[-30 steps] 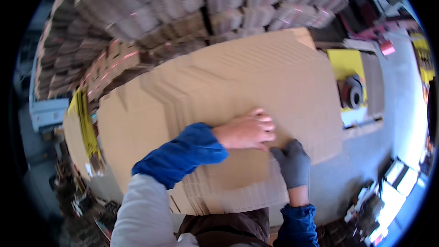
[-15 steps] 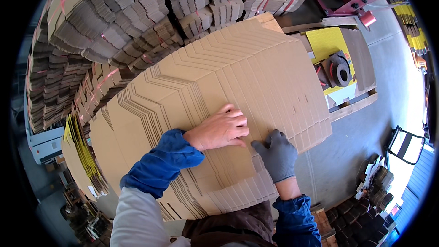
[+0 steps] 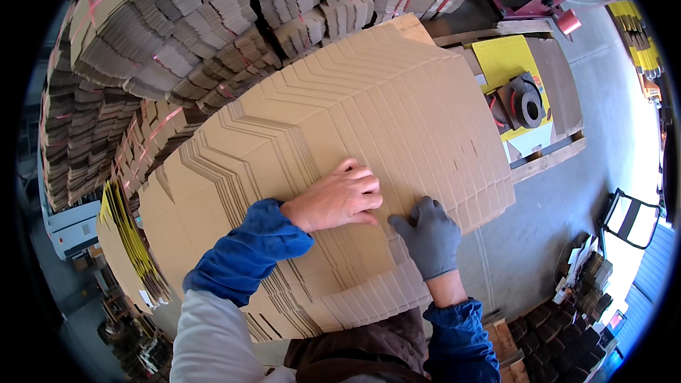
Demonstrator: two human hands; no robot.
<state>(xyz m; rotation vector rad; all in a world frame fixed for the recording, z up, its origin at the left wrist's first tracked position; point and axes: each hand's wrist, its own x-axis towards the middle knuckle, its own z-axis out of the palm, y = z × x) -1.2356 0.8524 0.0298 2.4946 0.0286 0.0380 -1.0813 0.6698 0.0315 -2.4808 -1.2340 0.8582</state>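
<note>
A wide layered stack of flat, creased brown cardboard sheets [image 3: 418, 120] lies in front of me, their edges fanned in overlapping steps. My bare left hand [image 3: 339, 197] rests on top near the middle, its fingers curled in and knuckles up. What those fingertips may hold is hidden beneath the hand. To its right, my right hand [image 3: 430, 237] wears a grey glove and lies over the right front edge of the sheets. Its thumb is spread toward the left hand, apart from the fingers. Blue sleeve covers show on both forearms.
Strapped bundles of cardboard [image 3: 206, 21] are piled high behind and to the left. At the far right, a tape roll [image 3: 530, 109] sits on a yellow sheet [image 3: 504, 60] over a pallet. Yellow-edged sheets [image 3: 128, 241] stand left. A black-framed object [image 3: 630, 220] stands on the right.
My left hand has shifted very slightly left. The right hand stays almost in place, and the sheets lie as before. The whole view has shifted a little.
</note>
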